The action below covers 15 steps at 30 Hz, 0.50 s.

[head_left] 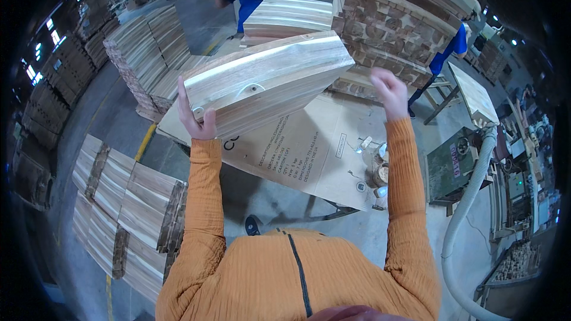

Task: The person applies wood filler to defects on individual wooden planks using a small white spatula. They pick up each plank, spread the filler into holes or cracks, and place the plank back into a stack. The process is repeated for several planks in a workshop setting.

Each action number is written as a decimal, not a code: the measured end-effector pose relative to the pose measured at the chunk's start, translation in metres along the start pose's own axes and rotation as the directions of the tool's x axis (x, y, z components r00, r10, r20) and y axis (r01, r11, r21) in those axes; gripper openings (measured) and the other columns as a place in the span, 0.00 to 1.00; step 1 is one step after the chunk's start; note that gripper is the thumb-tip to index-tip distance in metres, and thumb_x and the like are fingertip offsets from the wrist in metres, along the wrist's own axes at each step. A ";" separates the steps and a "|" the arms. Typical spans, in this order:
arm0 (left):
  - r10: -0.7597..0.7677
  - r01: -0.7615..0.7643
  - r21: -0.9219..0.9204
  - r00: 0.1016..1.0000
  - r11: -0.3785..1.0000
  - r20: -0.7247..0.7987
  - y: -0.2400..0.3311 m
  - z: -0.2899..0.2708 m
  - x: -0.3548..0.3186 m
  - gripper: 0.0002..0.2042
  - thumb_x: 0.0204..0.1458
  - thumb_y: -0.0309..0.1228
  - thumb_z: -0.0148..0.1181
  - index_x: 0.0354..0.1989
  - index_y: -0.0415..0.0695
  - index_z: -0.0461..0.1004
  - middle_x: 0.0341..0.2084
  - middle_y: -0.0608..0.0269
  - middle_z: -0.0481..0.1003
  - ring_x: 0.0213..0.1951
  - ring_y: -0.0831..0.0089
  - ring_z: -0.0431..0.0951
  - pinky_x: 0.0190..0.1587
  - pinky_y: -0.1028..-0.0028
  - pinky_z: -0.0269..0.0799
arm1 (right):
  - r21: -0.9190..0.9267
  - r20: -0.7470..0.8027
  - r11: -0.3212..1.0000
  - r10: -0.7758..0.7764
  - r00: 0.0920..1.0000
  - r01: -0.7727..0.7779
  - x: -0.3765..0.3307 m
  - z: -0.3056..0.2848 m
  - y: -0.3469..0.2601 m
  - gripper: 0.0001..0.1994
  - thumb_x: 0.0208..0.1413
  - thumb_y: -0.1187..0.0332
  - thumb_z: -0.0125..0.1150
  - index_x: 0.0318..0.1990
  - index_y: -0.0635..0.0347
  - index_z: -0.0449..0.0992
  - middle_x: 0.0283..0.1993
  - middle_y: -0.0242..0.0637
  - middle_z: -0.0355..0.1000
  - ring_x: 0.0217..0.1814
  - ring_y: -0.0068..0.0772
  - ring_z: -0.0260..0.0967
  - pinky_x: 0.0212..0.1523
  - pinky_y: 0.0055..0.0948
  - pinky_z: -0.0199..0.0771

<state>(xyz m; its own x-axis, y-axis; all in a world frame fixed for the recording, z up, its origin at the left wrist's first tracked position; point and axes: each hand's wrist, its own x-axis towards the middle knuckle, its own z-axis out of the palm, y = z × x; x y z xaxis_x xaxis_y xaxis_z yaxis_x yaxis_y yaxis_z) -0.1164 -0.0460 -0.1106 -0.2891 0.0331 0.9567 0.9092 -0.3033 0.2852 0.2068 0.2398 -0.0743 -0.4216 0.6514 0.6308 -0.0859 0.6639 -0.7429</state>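
A thick wooden panel (285, 65) with pale and brown streaks and a few knots is tilted above a cardboard-covered table. My left hand (196, 119) grips its left end, thumb on the near side and fingers along the end. Off the panel's right end, my right hand (391, 92) is raised, its fingers curled and a little blurred; nothing shows in them. Below lies the flat printed cardboard (321, 154). Beneath my right hand, at the cardboard's right edge, are a roll of tape (380, 173) and small clear items (364, 144).
Stacked boards stand beyond the table (392, 30), at the left (148, 53) and on the floor at lower left (125, 208). A person in blue (250, 3) carries a panel at the back; another blue sleeve (458, 41) shows behind the stack. A green machine (455, 163) and hose (455, 232) are right.
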 end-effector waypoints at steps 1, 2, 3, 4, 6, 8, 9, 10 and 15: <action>0.002 -0.002 0.027 1.000 1.000 -0.009 0.001 -0.001 -0.001 0.41 0.49 0.53 0.52 0.61 0.28 0.55 0.58 0.41 0.62 0.56 0.54 0.66 0.58 0.63 0.58 | 0.064 0.046 0.998 0.009 0.999 -0.012 0.022 0.019 -0.018 0.13 0.50 0.67 0.64 0.39 0.67 0.78 0.40 0.35 0.75 0.41 0.22 0.70 0.44 0.23 0.69; -0.027 0.027 0.036 1.000 0.999 0.001 0.002 -0.002 -0.001 0.42 0.49 0.55 0.52 0.61 0.28 0.55 0.58 0.41 0.62 0.55 0.54 0.67 0.57 0.63 0.58 | 0.124 0.089 0.992 0.010 0.996 -0.021 0.041 0.037 -0.031 0.12 0.50 0.67 0.64 0.39 0.67 0.78 0.39 0.34 0.75 0.40 0.21 0.69 0.44 0.23 0.69; -0.053 0.052 0.040 0.999 0.998 0.009 0.003 0.000 0.000 0.42 0.49 0.56 0.51 0.61 0.29 0.55 0.57 0.42 0.63 0.54 0.54 0.67 0.57 0.63 0.58 | 0.121 0.149 0.991 0.029 0.988 -0.048 0.059 0.050 -0.037 0.11 0.50 0.69 0.64 0.39 0.67 0.78 0.41 0.35 0.75 0.42 0.22 0.69 0.46 0.23 0.68; -0.078 0.078 0.047 0.997 0.996 0.015 0.003 0.001 0.001 0.43 0.49 0.58 0.51 0.62 0.30 0.55 0.57 0.43 0.64 0.53 0.54 0.68 0.56 0.63 0.58 | 0.118 0.211 0.990 0.046 0.976 -0.073 0.075 0.063 -0.042 0.10 0.50 0.71 0.63 0.38 0.67 0.78 0.43 0.36 0.75 0.44 0.23 0.69 0.48 0.22 0.67; -0.060 0.059 0.089 0.998 0.994 0.011 0.003 0.002 0.005 0.43 0.49 0.58 0.51 0.62 0.31 0.55 0.56 0.44 0.65 0.51 0.55 0.68 0.56 0.63 0.58 | 0.156 0.262 0.978 0.091 0.961 -0.135 0.101 0.089 -0.042 0.10 0.49 0.70 0.64 0.38 0.67 0.78 0.41 0.35 0.75 0.42 0.23 0.69 0.46 0.22 0.68; -0.042 0.041 0.130 0.999 0.991 0.002 0.000 0.001 0.007 0.43 0.48 0.59 0.51 0.62 0.32 0.55 0.55 0.44 0.65 0.50 0.55 0.69 0.55 0.64 0.59 | 0.121 0.287 0.988 0.056 0.956 -0.094 0.112 0.106 -0.040 0.10 0.48 0.70 0.66 0.36 0.67 0.79 0.39 0.33 0.75 0.40 0.22 0.69 0.44 0.22 0.68; -0.032 0.033 0.149 0.999 0.988 -0.005 -0.003 0.000 0.007 0.43 0.48 0.59 0.51 0.62 0.32 0.55 0.55 0.45 0.65 0.50 0.55 0.68 0.55 0.63 0.59 | 0.068 0.287 0.997 -0.002 0.958 -0.019 0.116 0.114 -0.039 0.10 0.46 0.69 0.67 0.35 0.66 0.79 0.37 0.33 0.75 0.39 0.21 0.69 0.43 0.23 0.68; -0.022 0.023 0.166 1.000 0.986 -0.011 -0.005 -0.001 0.008 0.43 0.48 0.58 0.51 0.63 0.32 0.55 0.54 0.45 0.65 0.50 0.55 0.68 0.55 0.63 0.59 | 0.016 0.286 0.998 -0.060 0.956 0.058 0.120 0.122 -0.039 0.10 0.45 0.69 0.68 0.33 0.66 0.79 0.35 0.32 0.75 0.38 0.20 0.68 0.42 0.23 0.68; -0.052 0.052 0.089 0.999 0.995 -0.007 -0.003 0.003 0.010 0.43 0.46 0.55 0.54 0.63 0.32 0.55 0.54 0.45 0.66 0.51 0.55 0.68 0.55 0.63 0.60 | -0.259 0.184 0.962 0.134 0.974 -0.084 0.130 0.130 -0.024 0.12 0.41 0.60 0.70 0.31 0.56 0.81 0.35 0.33 0.76 0.38 0.24 0.71 0.44 0.24 0.69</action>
<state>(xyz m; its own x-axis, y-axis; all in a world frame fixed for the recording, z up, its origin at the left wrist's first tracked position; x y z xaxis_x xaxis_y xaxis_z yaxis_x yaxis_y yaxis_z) -0.1216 -0.0416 -0.1017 -0.3380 0.0417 0.9402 0.9160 -0.2149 0.3388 0.0363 0.2609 -0.0034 -0.5879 0.6560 0.4733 0.1863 0.6792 -0.7100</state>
